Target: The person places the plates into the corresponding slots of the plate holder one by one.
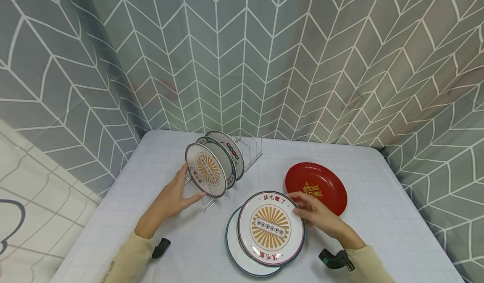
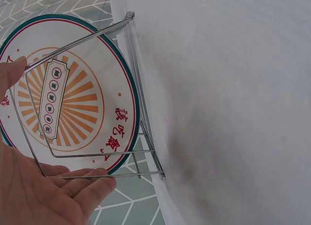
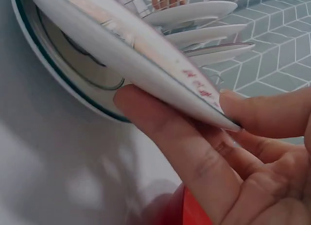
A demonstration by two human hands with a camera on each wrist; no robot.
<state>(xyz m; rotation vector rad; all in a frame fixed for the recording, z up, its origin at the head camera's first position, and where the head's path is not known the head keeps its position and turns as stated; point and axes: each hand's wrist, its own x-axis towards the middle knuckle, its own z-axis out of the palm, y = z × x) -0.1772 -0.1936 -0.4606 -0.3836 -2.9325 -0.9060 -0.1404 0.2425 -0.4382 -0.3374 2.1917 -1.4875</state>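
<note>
My right hand (image 1: 315,213) pinches the right rim of a white plate (image 1: 270,228) with an orange sunburst and red characters. The thumb lies on top, the fingers underneath, as the right wrist view shows. That plate is tilted over another white plate (image 1: 242,255) with a dark green rim, which lies on the table. My left hand (image 1: 172,199) holds the near end of a wire plate rack (image 2: 82,43), thumb on one side and fingers on the other. Just behind the wire stands a matching sunburst plate (image 1: 206,169), upright in the rack.
Two more plates stand behind it, a green-rimmed one (image 1: 229,169) and a rear one (image 1: 236,148). A red oval plate (image 1: 329,186) lies to the right on the white-covered table (image 1: 382,232). A patterned grey curtain (image 1: 264,64) hangs behind.
</note>
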